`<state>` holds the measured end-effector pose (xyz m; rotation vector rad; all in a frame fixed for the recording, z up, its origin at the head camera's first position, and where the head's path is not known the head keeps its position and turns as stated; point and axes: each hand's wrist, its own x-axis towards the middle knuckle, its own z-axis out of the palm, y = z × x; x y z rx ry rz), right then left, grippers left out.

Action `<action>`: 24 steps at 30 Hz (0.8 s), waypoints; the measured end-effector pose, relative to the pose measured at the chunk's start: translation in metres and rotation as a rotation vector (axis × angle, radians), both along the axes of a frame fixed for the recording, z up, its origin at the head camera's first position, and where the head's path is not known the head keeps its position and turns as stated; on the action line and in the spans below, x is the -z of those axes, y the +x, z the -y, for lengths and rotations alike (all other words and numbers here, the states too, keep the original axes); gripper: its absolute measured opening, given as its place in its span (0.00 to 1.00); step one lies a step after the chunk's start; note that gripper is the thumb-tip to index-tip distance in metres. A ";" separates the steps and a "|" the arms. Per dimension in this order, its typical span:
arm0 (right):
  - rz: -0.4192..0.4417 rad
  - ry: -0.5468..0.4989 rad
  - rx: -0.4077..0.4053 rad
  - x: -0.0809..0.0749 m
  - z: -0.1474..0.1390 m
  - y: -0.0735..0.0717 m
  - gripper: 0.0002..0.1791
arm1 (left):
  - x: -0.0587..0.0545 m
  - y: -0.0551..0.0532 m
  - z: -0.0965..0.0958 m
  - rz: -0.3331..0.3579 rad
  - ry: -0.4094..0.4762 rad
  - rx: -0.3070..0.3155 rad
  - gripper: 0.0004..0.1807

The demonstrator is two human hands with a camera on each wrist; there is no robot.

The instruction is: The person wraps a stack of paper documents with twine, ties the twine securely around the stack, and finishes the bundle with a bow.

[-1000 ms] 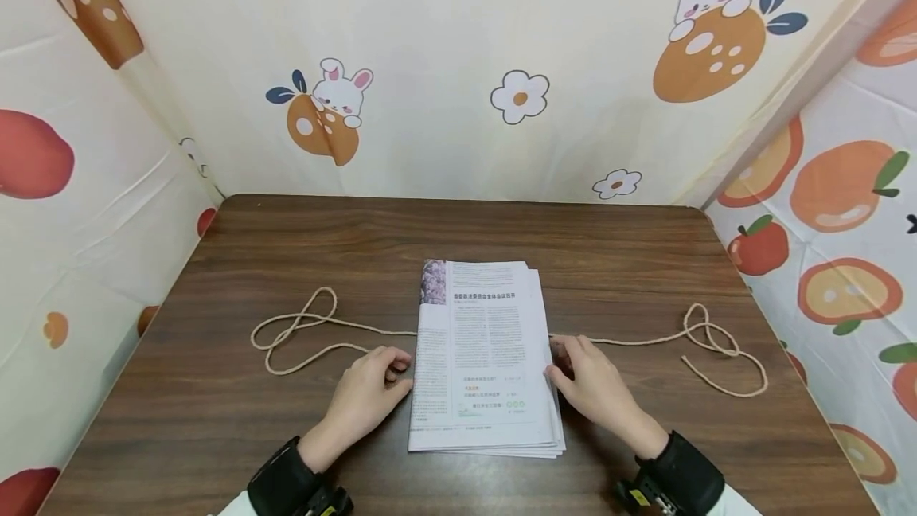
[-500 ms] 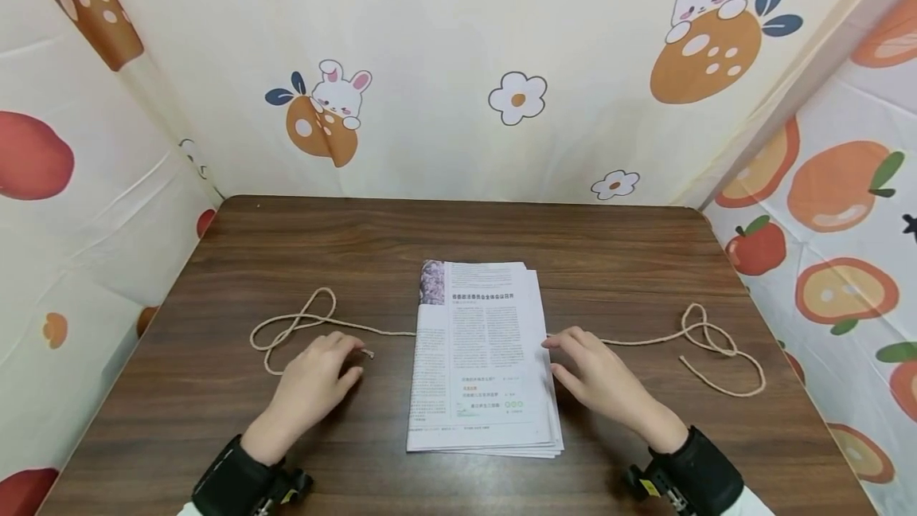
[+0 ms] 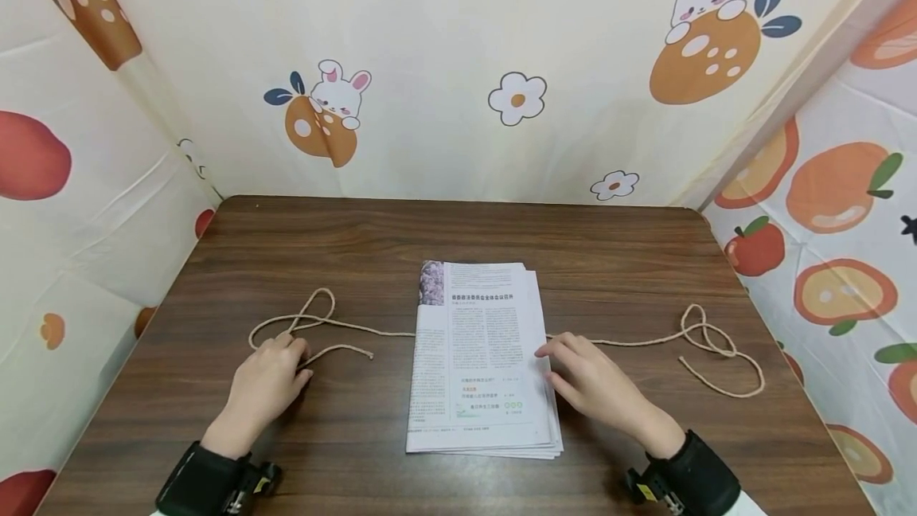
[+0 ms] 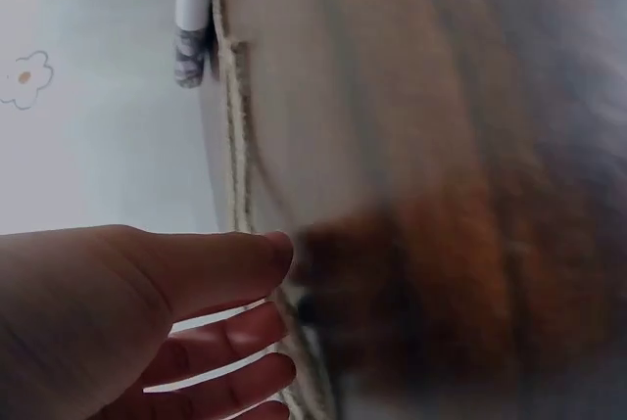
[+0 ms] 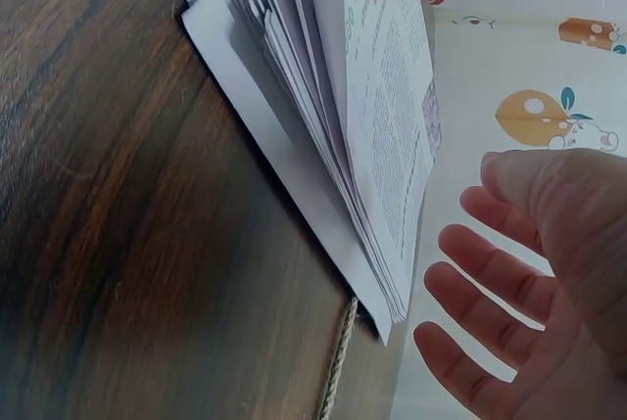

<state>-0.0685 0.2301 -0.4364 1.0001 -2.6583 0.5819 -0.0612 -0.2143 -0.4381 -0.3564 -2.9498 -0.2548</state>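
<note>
A folded stack of newspaper [image 3: 487, 365] lies mid-table, and a beige rope [image 3: 380, 332] runs beneath it, emerging on both sides. My left hand [image 3: 267, 379] hovers at the rope's looped left part, its fingertips overlapping the loop in the head view. From the left wrist, the thumb and fingers [image 4: 245, 332] are spread apart alongside the rope [image 4: 238, 136], gripping nothing. Over the right edge of the newspaper [image 5: 382, 165] is my right hand [image 3: 591, 377]. Its relaxed fingers [image 5: 490, 312] hold nothing, and the paper's layered edges show beside them.
The rope's right end [image 3: 716, 349] forms loose loops on the wooden table [image 3: 344, 237]. Behind the table's far edge rises a printed cloth backdrop [image 3: 430, 102], with more printed cloth [image 3: 845, 261] along the right side.
My left hand has moved left from the newspaper's left edge to the rope loops. The right hand has shifted slightly, its fingertips now farther over the paper's right edge. Newspaper and rope keep their places.
</note>
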 end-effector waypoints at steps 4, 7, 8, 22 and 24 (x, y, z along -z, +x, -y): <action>0.014 0.015 -0.018 -0.001 0.004 0.001 0.17 | 0.004 0.001 0.002 0.004 -0.004 -0.004 0.12; 0.019 0.025 -0.029 -0.002 0.007 0.001 0.16 | 0.004 0.001 -0.001 -0.018 0.004 0.013 0.13; 0.019 0.027 -0.034 -0.002 0.008 0.001 0.16 | 0.003 0.001 -0.003 -0.027 0.011 0.021 0.13; 0.010 0.027 -0.115 -0.012 0.036 0.000 0.14 | -0.020 0.004 -0.063 -0.172 0.042 0.166 0.13; 0.007 0.029 -0.128 -0.014 0.040 0.001 0.14 | -0.021 0.002 -0.073 -0.194 0.045 0.191 0.13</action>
